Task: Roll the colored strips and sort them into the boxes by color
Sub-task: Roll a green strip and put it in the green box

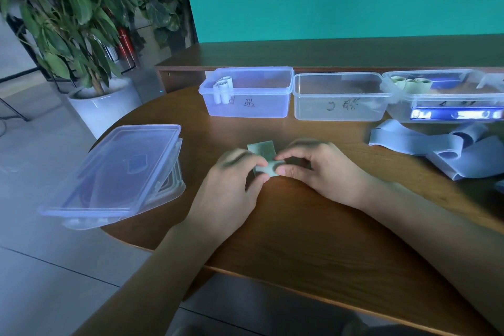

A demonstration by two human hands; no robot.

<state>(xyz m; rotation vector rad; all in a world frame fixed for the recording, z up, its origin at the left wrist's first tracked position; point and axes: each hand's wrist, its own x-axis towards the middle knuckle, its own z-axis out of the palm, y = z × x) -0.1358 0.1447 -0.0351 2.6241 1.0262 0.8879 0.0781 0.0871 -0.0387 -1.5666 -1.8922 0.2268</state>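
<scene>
Three boxes: clear plastic, open, in a row along the far bench (300, 226) edge.
Lids: a stack (114, 172) at the left, overhanging the bench edge; count unclear.
Left box (246, 91): dark handwriting on its front, not readable; about three white rolls (222, 88) at its left end.
Middle box (341, 97): handwritten marks, not readable.
Right box (447, 95): writing too blurred to read; about three pale green rolls (409, 83) and something blue inside.
Green strip (266, 157): one, mid-bench, between the hands; long axis runs toward the boxes, near end curled into a roll lying left to right.
Left hand (234, 185): thumb and fingers pinch the roll's left end.
Right hand (313, 165): pinches its right end.
Blue strips (441, 150): loose tangle at the right; count unclear.
</scene>
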